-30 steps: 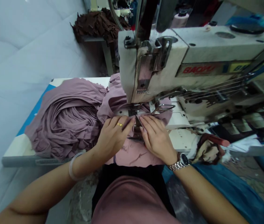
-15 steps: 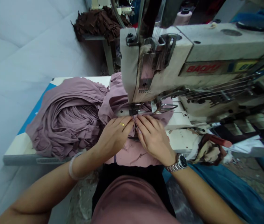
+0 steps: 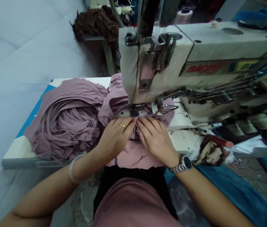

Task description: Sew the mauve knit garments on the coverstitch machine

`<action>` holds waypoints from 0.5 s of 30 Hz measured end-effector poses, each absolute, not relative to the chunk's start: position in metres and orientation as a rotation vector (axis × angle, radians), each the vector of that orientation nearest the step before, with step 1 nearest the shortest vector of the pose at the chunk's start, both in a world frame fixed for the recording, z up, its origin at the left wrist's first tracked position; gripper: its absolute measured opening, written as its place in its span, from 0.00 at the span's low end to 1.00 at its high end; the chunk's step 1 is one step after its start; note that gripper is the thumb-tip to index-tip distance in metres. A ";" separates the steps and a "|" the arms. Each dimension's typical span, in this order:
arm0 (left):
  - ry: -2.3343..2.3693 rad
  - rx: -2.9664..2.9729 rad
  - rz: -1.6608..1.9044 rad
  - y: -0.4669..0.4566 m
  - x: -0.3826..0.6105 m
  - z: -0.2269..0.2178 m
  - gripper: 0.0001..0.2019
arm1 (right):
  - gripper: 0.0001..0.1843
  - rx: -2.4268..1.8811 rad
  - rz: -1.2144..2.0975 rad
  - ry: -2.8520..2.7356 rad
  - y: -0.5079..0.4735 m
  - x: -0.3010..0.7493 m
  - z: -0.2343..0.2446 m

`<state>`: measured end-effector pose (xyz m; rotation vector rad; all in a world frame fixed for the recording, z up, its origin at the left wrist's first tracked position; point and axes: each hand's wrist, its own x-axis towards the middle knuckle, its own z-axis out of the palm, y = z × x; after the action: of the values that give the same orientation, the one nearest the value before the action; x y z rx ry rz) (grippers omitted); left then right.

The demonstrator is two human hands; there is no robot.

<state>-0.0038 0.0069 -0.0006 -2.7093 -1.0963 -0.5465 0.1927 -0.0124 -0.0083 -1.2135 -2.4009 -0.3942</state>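
The pink cloth [image 3: 133,156] is pressed down by the left hand [image 3: 116,137] and right hand [image 3: 157,142], fingers flat, not clenched, right below the sewing machine [image 3: 161,63]. A big cloth pile [image 3: 65,123] is heaped close by on the surface [image 3: 14,153], near its edge.

The heaped fabric [image 3: 65,123] is dusty mauve, the sewing machine [image 3: 161,60] grimy cream with red lettering on its label [image 3: 204,68], the pile of offcuts [image 3: 98,23] dark brown, the table edge [image 3: 36,108] blue and white, and the cloth below [image 3: 232,189] teal.
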 end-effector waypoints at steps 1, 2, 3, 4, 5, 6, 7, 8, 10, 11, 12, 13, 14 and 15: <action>-1.097 -2.707 -0.543 0.007 -0.004 -0.001 0.20 | 0.21 -1.212 -0.383 -2.395 -0.012 0.193 -0.009; -1.100 -2.705 -0.540 0.006 -0.003 -0.001 0.20 | 0.21 -1.208 -0.368 -2.390 -0.012 0.194 -0.011; -1.104 -2.701 -0.539 0.006 -0.003 -0.001 0.20 | 0.21 -1.201 -0.348 -2.385 -0.012 0.194 -0.012; -1.112 -2.695 -0.536 0.005 -0.003 -0.001 0.20 | 0.21 -1.194 -0.326 -2.382 -0.012 0.195 -0.013; -1.123 -2.688 -0.529 0.005 -0.002 0.000 0.20 | 0.21 -1.189 -0.305 -2.379 -0.012 0.196 -0.013; -1.136 -2.682 -0.518 0.004 -0.002 0.000 0.19 | 0.21 -1.186 -0.286 -2.379 -0.012 0.196 -0.014; -1.146 -2.678 -0.503 0.004 -0.001 0.000 0.19 | 0.21 -1.187 -0.274 -2.382 -0.012 0.197 -0.014; -1.146 -2.678 -0.490 0.004 -0.001 0.000 0.19 | 0.21 -1.189 -0.269 -2.386 -0.012 0.197 -0.014; -1.129 -2.681 -0.470 0.006 0.001 0.000 0.20 | 0.22 -1.201 -0.272 -2.394 -0.012 0.197 -0.012; -1.120 -2.680 -0.467 0.007 0.001 0.001 0.20 | 0.22 -1.210 -0.275 -2.395 -0.011 0.196 -0.011; -1.116 -2.675 -0.465 0.008 0.002 0.001 0.20 | 0.22 -1.219 -0.279 -2.394 -0.010 0.195 -0.010; -1.122 -2.667 -0.465 0.009 0.003 0.001 0.20 | 0.22 -1.229 -0.281 -2.392 -0.009 0.195 -0.009; -1.134 -2.664 -0.464 0.010 0.003 0.002 0.20 | 0.22 -1.238 -0.280 -2.394 -0.008 0.194 -0.008; -1.146 -2.664 -0.467 0.010 0.004 0.002 0.19 | 0.22 -1.248 -0.276 -2.396 -0.007 0.193 -0.007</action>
<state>0.0036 0.0104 0.0019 -2.6641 -1.1461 -0.4672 0.1931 -0.0072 -0.0067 -1.2476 -2.3961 -0.2761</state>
